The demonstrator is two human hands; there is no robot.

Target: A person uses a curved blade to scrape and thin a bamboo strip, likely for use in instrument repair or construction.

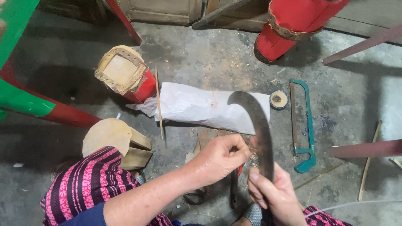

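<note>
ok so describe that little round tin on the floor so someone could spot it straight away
Start at the white paper-wrapped bundle lying across the concrete floor. Just off its right end, before the green hacksaw, sits the round tin. It is the only small flat disc there, pale-rimmed with a dark centre.

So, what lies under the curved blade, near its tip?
Under the tip of the curved blade lies a white wrapped bundle on the concrete floor. The blade covers part of the bundle's right end. Lower down, the right hand hides the blade's handle.
</note>
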